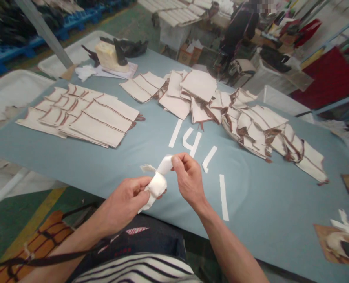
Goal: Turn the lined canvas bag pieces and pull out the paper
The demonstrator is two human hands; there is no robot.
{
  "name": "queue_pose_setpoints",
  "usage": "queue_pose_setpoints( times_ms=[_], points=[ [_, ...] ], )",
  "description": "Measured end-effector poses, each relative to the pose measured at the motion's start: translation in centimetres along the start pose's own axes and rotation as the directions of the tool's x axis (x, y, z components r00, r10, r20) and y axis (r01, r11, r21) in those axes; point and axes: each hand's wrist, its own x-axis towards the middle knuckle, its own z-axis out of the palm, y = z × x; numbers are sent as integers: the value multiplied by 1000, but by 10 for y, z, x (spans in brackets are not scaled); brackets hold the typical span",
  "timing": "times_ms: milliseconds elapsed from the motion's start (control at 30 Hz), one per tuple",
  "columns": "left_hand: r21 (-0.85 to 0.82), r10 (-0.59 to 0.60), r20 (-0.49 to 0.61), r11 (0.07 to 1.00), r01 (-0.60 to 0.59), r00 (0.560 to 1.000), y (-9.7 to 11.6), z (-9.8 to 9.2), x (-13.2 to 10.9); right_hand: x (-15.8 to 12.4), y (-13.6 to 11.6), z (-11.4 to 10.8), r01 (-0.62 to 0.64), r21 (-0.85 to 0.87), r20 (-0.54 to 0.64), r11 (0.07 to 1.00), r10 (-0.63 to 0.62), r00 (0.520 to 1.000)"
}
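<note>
My left hand (130,198) is closed around a crumpled white bundle (157,184), which looks like folded strips of paper or cloth. Between thumb and fingers, my right hand (189,175) pinches the end of a white strip (165,164) that comes up from that bundle. Both hands are above the near edge of the blue-green table (109,165). Just beyond and right of my right hand, several white strips (174,133) lie flat and apart on the tabletop. The nearest one, a straight strip (224,196), lies by my right forearm.
Overlapping cream fabric pieces with brown edging (103,122) lie on the left. A looser heap of similar pieces (199,86) stretches along the far side to the right. A yellowish block (106,55) and black items stand at the far left corner. Another person (239,27) is beyond the table.
</note>
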Motion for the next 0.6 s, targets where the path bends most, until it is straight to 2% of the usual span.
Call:
queue_pose_setpoints(
  times_ms=[133,333,500,600],
  points=[
    [153,-17,-47,988,24,999,-19,4,1,35,16,2,-75,100,-115,992,87,990],
    [368,35,-239,928,57,970,-73,-1,7,117,42,6,-107,150,-248,983,143,958],
    [407,69,-293,911,59,954,-109,-10,2,206,64,9,-117,99,-405,988,148,903],
    [330,23,-316,940,88,948,-120,-21,-2,249,73,10,-91,10,-442,996,86,893]
  ],
)
